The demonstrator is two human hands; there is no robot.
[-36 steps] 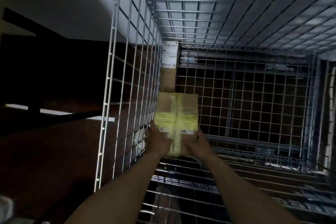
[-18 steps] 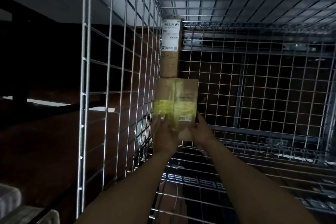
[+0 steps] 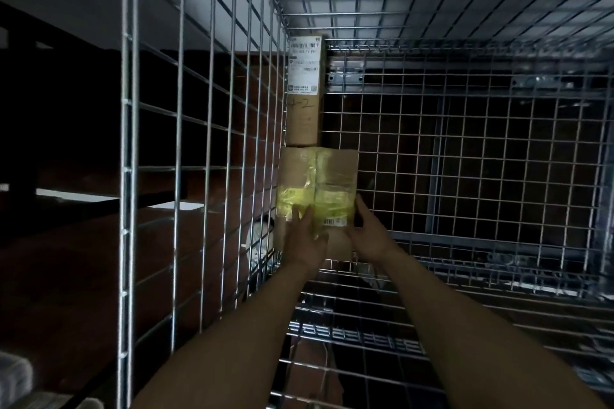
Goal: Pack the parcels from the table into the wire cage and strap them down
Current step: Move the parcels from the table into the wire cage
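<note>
Yellow-taped parcel up against the left wall of the wire cage

The yellow-taped parcel [image 3: 319, 189] sits upright inside the wire cage [image 3: 465, 143], hard against the left mesh. Its top edge meets a taller parcel [image 3: 304, 93] with a white label in the far left corner. The left grip [image 3: 304, 242] lies flat on its front, fingers straight and pressing. The right grip [image 3: 368, 236] is curled round its right edge. Pretty dark in here tbh.
</note>
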